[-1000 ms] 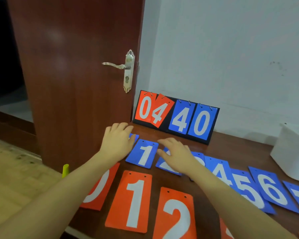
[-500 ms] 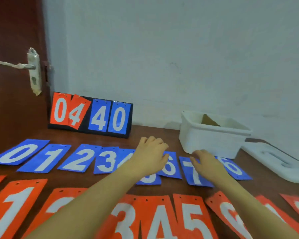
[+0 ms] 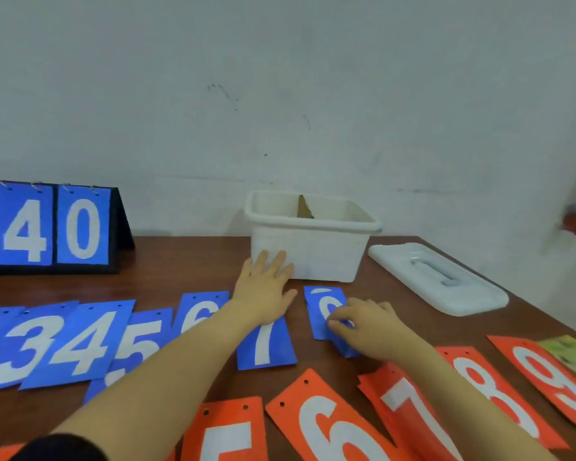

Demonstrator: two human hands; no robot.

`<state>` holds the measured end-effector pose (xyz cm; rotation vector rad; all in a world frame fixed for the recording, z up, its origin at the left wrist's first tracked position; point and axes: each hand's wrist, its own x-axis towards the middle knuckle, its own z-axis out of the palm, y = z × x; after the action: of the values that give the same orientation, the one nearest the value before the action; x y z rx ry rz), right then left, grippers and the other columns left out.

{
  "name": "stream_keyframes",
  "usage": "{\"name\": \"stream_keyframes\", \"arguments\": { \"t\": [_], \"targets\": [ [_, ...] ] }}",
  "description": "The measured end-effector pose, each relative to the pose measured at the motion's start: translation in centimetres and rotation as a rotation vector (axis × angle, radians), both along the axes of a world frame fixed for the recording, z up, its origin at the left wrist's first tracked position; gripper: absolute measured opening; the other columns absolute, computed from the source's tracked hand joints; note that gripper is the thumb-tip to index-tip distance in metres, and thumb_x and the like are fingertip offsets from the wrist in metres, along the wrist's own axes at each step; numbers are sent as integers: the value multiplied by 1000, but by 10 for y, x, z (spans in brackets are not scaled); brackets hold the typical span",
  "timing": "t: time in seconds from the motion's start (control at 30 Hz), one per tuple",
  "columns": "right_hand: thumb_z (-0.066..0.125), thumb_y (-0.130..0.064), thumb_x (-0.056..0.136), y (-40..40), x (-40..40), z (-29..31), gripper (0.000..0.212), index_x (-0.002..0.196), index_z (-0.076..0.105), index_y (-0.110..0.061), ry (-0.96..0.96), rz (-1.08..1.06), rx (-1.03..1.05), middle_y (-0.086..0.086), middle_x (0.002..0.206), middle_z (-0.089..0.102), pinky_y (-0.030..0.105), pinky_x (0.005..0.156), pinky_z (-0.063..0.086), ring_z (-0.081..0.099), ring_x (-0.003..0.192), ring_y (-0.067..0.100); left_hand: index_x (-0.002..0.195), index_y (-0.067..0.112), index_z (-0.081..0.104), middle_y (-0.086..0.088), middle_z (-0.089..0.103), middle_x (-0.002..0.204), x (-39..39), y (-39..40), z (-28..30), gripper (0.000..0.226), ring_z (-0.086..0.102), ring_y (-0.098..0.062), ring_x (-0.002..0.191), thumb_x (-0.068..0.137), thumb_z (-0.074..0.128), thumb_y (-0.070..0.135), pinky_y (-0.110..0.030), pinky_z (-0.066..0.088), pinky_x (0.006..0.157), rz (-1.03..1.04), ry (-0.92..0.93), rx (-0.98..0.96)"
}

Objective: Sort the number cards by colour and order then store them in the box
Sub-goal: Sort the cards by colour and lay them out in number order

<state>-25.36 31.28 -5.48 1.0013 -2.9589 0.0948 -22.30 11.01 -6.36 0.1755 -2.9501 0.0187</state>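
While both colour rows already lie face up on the brown table [image 3: 187, 261], none of the loose cards has gone into the white box [image 3: 308, 251], so I judge the sorting nearly finished and the storing not begun. In front of the box runs the blue row, reading 3, 4, 5, 6, then the blue 7 card [image 3: 266, 344], with the last blue cards [image 3: 326, 311] overlapping just right of it. Nearer still than the blue row lies the orange row [image 3: 330, 430], showing 5, 6, 7, 8, 9. Only a scrap of brown card shows inside the box, and the white lid [image 3: 439, 277] rests off, to the right of the box.

His or her left hand [image 3: 266, 287] lies flat, fingers straight and spread, palm pressing the top of the 7, fingertips nearly at the box wall. With fingers curled, the right hand [image 3: 368, 327] pinches the lower edge of the last blue cards, holding them. Well left of the box stands the flip scoreboard [image 3: 52, 227], showing 4 and 0.
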Motion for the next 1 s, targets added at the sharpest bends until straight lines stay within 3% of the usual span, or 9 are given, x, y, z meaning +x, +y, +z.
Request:
{"name": "stream_keyframes", "arguments": {
  "t": [0.07,0.27,0.43,0.53,0.6,0.7,0.77,0.87,1.0],
  "targets": [
    [43,-47,93,8,-6,-2,28,111,61,-34,-49,-61,-110,-9,104,51,39,100,31,51,110,17,148,27,11,0,-4,158,-6,0,-3,59,-6,-26,145,96,26,49,-45,1,116,12,16,18],
    [63,-71,67,9,-23,-13,76,117,51,-15,-196,-450,-170,8,127,42,41,101,30,38,123,29,141,21,31,-2,37,144,-7,32,-5,53,30,-21,134,95,35,45,-41,18,108,-129,-106,157],
    [70,-34,78,13,-31,-14,34,92,44,-17,-224,-401,-494,-3,92,52,33,84,36,51,97,23,144,26,26,1,36,144,-6,36,-12,56,32,-22,133,93,38,47,-43,20,108,-140,-192,243],
    [60,-11,87,23,-24,-13,17,95,45,-13,-192,-301,-920,-4,84,51,18,63,42,52,79,16,144,22,24,0,32,148,-4,34,-14,61,30,-21,135,92,40,50,-42,19,109,-108,-57,293],
    [58,-8,88,22,-18,-6,15,97,48,-13,-149,-226,-1105,-4,87,54,10,58,42,52,76,5,145,22,20,-2,35,147,-1,40,-8,65,37,-20,132,91,44,49,-40,25,110,-112,97,505],
    [59,-9,88,4,-13,8,16,98,48,-15,-161,-197,-1296,-6,89,56,10,61,44,55,80,2,138,29,27,4,56,118,5,55,9,63,59,-10,98,86,62,34,-18,49,83,-197,270,976],
    [58,-12,90,-7,-13,14,11,96,49,-15,-217,-205,-1339,-2,90,60,17,62,47,60,82,8,131,26,37,6,56,89,8,58,17,55,57,-5,71,84,65,17,-8,45,59,-157,401,1062],
    [54,-26,92,-12,-16,6,14,89,56,-13,-244,-307,-1181,5,90,64,35,73,53,63,87,24,127,23,46,9,51,83,16,43,25,46,52,-4,65,85,60,9,-10,41,53,-43,535,1047],
    [61,-70,70,-13,-11,-13,79,119,51,-10,-161,-549,-297,11,126,47,40,101,36,44,122,30,125,24,49,1,57,104,29,7,18,43,58,-10,82,86,61,10,-21,49,67,38,519,1021]
  ]
}}
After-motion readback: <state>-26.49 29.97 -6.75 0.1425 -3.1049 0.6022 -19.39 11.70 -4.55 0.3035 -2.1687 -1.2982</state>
